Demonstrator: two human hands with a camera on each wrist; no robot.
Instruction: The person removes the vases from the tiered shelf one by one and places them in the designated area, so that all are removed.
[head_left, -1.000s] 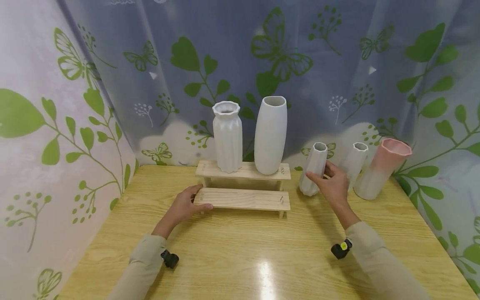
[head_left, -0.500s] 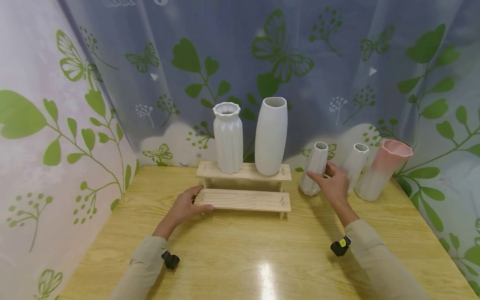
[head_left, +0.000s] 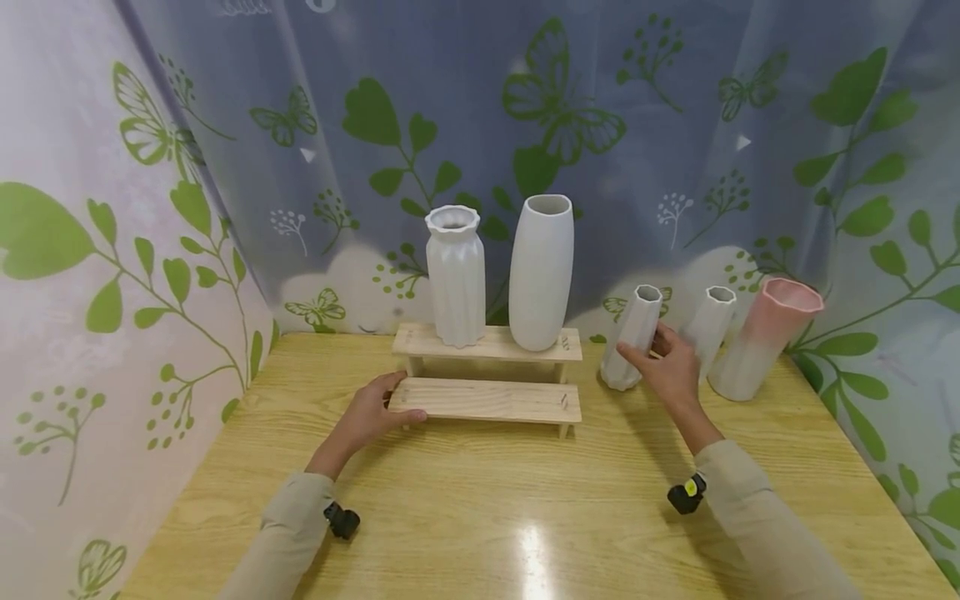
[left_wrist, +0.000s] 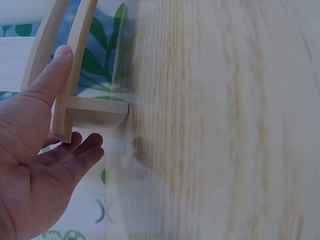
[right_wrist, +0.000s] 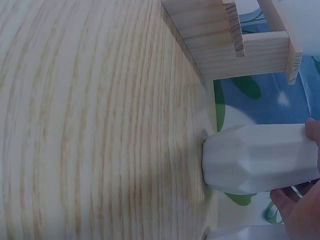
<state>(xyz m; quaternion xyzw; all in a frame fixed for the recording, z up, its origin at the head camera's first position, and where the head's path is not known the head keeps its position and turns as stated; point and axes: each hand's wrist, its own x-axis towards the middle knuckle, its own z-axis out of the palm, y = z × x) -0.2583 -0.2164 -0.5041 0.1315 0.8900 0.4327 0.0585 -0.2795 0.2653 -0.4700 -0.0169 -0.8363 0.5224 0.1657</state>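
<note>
Fingers (head_left: 670,339) of a person's right hand (head_left: 674,372) pinch a slim white vase (head_left: 632,340) right of center in the head view, while the left hand (head_left: 367,414) grips the left end of a two-tier wooden stand (head_left: 491,401) at center. A ruffled vase (head_left: 456,287) and a tall smooth vase (head_left: 542,275) top it; a second slim vase (head_left: 716,321) and a pink-topped vase (head_left: 763,337) stand farther right on the desk (head_left: 457,500).

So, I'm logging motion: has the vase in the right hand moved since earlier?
Yes, slightly: the held vase has shifted right at its top, away from the wooden stand.
</note>
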